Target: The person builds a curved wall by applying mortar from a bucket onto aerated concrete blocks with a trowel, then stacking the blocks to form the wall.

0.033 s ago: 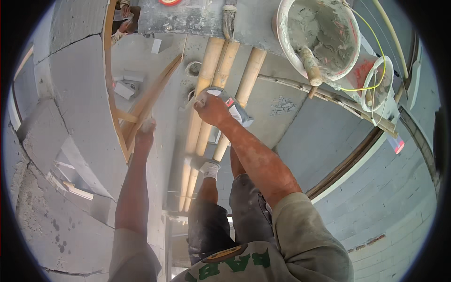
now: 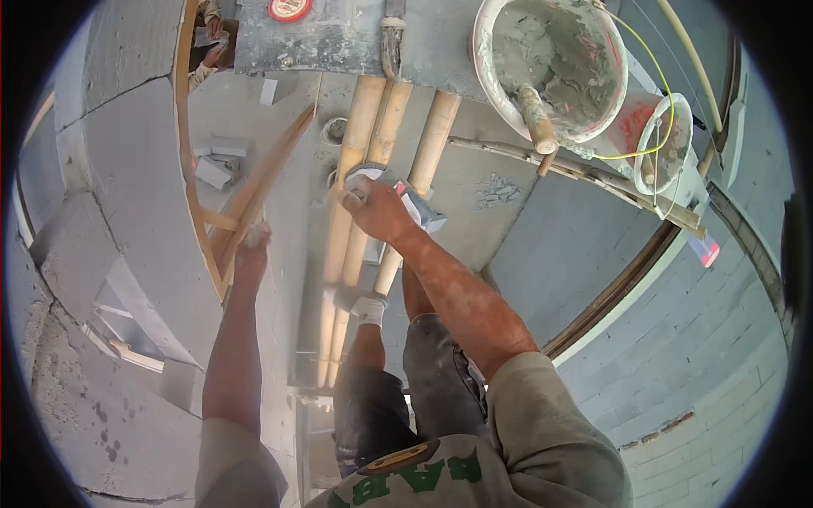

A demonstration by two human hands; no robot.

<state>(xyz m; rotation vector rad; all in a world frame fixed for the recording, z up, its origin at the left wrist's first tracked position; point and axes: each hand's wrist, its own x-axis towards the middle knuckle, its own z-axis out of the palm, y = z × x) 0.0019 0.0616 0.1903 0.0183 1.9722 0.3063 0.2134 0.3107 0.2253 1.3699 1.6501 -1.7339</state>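
Observation:
My right hand (image 2: pixel 378 207) is closed in a fist above the bamboo poles (image 2: pixel 356 135). Whatever it may grip is hidden behind the fingers. A grey shoe with a red patch (image 2: pixel 415 201) shows just behind this wrist. My left hand (image 2: pixel 252 245) has its fingers curled, close to the lower part of a brown wooden frame (image 2: pixel 254 212) set by the grey block wall (image 2: pixel 127 152). Contact between that hand and the wood cannot be made out, nor can anything held.
A bucket of grey mortar (image 2: pixel 485 68) with a wooden-handled tool (image 2: pixel 536 118) stands at upper right, beside a smaller bucket (image 2: pixel 684 135) and a yellow cord (image 2: pixel 652 152). A red-and-white tape roll (image 2: pixel 290 8) lies on a board (image 2: pixel 330 42). Another person's hands (image 2: pixel 212 52) show at upper left.
The whole view has shifted slightly, so most things appear a little further left and lower. Both hands keep nearly the same pose.

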